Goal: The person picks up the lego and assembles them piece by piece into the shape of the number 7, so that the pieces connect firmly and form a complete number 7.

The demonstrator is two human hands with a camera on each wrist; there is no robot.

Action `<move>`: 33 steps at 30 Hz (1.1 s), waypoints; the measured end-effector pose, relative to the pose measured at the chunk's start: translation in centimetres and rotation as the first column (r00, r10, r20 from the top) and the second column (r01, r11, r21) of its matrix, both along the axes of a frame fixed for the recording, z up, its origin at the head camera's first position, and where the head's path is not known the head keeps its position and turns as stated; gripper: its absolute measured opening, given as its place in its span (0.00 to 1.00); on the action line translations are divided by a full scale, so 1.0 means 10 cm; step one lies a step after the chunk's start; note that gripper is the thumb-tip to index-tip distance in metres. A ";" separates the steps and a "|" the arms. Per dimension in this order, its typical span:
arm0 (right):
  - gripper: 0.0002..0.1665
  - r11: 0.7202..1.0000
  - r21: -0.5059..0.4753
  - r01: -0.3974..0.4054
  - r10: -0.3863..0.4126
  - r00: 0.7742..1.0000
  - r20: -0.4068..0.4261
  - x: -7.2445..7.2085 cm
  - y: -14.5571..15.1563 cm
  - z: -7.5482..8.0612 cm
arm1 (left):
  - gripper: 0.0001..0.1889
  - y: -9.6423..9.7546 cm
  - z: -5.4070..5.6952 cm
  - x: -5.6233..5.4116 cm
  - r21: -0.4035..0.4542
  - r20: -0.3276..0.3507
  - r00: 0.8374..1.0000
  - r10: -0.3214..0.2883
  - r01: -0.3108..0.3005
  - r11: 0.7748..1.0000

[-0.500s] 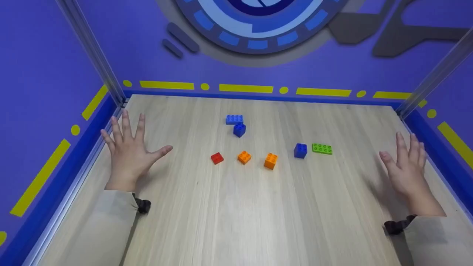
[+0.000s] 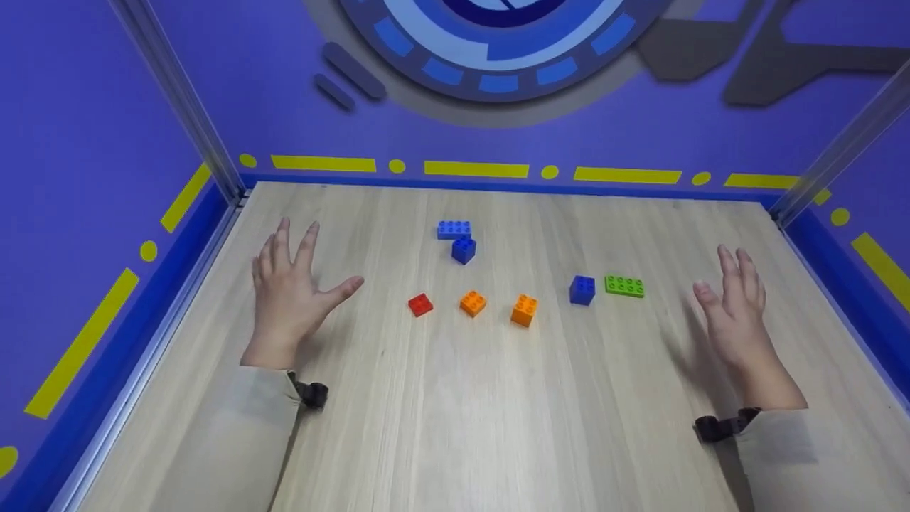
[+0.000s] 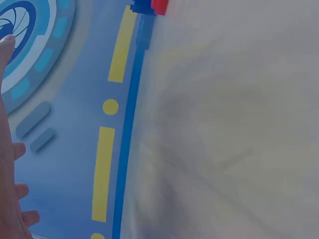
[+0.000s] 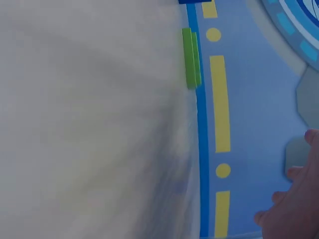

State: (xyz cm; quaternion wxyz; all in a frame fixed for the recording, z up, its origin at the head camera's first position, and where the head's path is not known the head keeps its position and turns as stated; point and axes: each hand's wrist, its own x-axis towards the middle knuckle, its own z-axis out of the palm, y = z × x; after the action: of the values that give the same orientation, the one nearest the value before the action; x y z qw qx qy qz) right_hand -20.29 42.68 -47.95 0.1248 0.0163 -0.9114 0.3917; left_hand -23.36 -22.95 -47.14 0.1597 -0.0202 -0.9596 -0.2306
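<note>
My left hand (image 2: 288, 302) hovers over the left part of the table with fingers spread and nothing in it. Its nearest brick is the flat red one (image 2: 420, 305). On the right, my right hand (image 2: 739, 323) is also held up, fingers straight, holding nothing. Closest to it lies a long green brick (image 2: 625, 286), seen edge-on in the right wrist view (image 4: 190, 59). Beside that stands a dark blue brick (image 2: 582, 290). Two orange bricks, one low (image 2: 473, 304) and one taller (image 2: 525, 311), sit mid-table. Behind them, another dark blue brick (image 2: 463, 249) stands close to a long lighter blue brick (image 2: 454, 230).
The wood-grain table (image 2: 455, 427) is bounded by a purple-blue back wall (image 2: 498, 149) and side walls. Metal posts rise at the two back corners, the left post (image 2: 192, 107) among them. A black wrist camera (image 2: 313, 395) sits at my left cuff.
Both hands have moved inward toward the bricks, the left one to the right and the right one to the left. The bricks stay where they were on the table.
</note>
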 end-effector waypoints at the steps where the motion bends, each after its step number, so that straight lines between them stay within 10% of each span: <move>1: 0.46 1.000 -0.007 -0.005 0.005 1.000 -0.006 -0.02 -0.04 0.02 | 0.62 0.03 0.03 -0.01 0.010 -0.004 1.000 -0.009 0.009 1.000; 16: 0.41 0.963 -0.227 -0.146 0.125 0.987 -0.105 -0.20 -0.66 0.31 | 0.56 0.72 0.45 -0.04 0.264 -0.039 0.980 -0.197 0.201 0.943; 23: 0.42 0.874 -0.435 -0.218 0.178 0.975 -0.130 -0.20 -0.87 0.39 | 0.47 1.03 0.62 -0.06 0.418 -0.025 0.964 -0.265 0.251 0.873; 33: 0.39 0.878 -0.439 -0.191 0.169 0.982 -0.088 -0.37 -1.02 0.35 | 0.44 1.31 0.50 -0.13 0.548 0.034 0.906 -0.422 0.336 0.766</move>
State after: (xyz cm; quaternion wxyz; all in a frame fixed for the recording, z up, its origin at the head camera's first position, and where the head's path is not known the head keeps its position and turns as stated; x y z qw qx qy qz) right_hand -24.02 32.48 -44.48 0.1095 0.0811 -0.7890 0.5991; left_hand -24.63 -9.87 -42.14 0.0340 -0.1510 -0.8434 -0.5145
